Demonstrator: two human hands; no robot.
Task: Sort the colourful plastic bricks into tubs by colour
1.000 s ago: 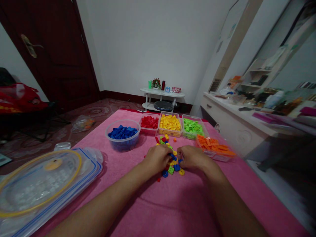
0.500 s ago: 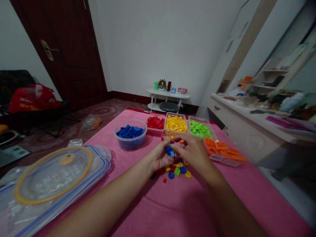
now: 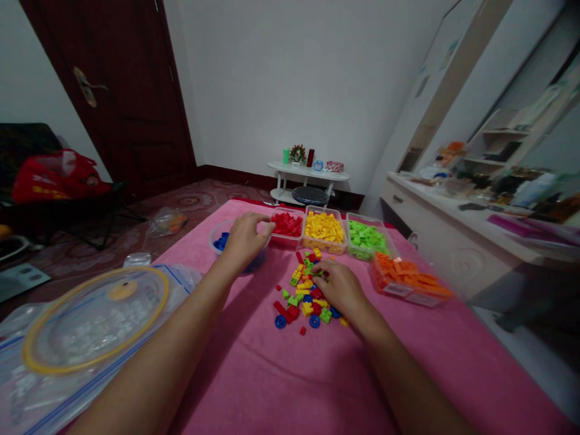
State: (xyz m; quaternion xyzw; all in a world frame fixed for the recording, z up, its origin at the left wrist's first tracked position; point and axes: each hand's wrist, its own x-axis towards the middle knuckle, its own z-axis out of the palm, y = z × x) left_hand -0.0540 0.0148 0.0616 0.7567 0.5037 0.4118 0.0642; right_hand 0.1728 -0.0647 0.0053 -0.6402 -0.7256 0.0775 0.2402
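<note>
Reaching over the round tub (image 3: 257, 262) of blue bricks (image 3: 221, 241) toward the left edge of the table (image 3: 272, 386), the left hand (image 3: 248, 237) has its fingers bent. The right hand (image 3: 338, 281) curls over the right side of the mixed pile (image 3: 307, 309) mid-table; at this blur I cannot tell whether either hand pinches a piece. Red (image 3: 285, 243), yellow (image 3: 324, 247) and green boxes (image 3: 362, 254) line the far edge; an orange-filled box (image 3: 408, 293) sits by the right edge.
</note>
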